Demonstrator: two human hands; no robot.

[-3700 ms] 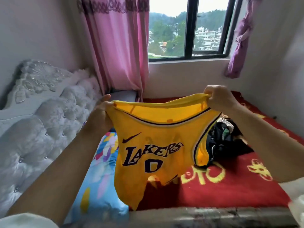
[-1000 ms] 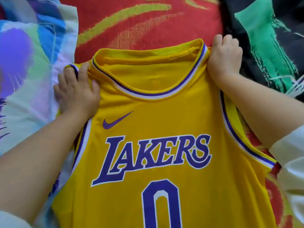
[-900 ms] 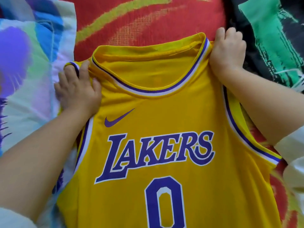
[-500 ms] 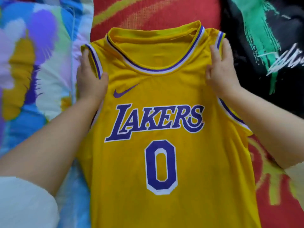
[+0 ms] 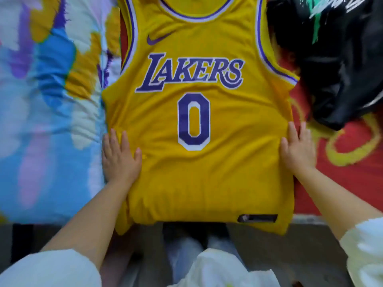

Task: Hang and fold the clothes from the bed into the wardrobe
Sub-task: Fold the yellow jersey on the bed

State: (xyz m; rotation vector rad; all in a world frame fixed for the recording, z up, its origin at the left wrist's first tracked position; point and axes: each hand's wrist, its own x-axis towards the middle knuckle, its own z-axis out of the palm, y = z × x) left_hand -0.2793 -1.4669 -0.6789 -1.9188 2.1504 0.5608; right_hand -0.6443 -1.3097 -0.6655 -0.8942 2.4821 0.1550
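A yellow jersey (image 5: 207,166) lies front up and flat on the bed, its purple "LAKERS" lettering and the number 0 facing the camera. Its hem hangs just over the bed edge (image 5: 323,218) nearest the person.

The left hand (image 5: 119,157) rests flat on the jersey's left side edge below the number, fingers straight and lightly spread, thumb out on the cloth. The right hand (image 5: 297,151) lies flat on the opposite side edge at the same height, fingers straight and close together. Neither hand pinches the fabric.

Left of the jersey lies a multicoloured quilt (image 5: 47,104), touching its side. Right of the jersey is a red blanket (image 5: 352,177) with yellow patterning, and above that a crumpled black garment (image 5: 342,75) with green and white print.
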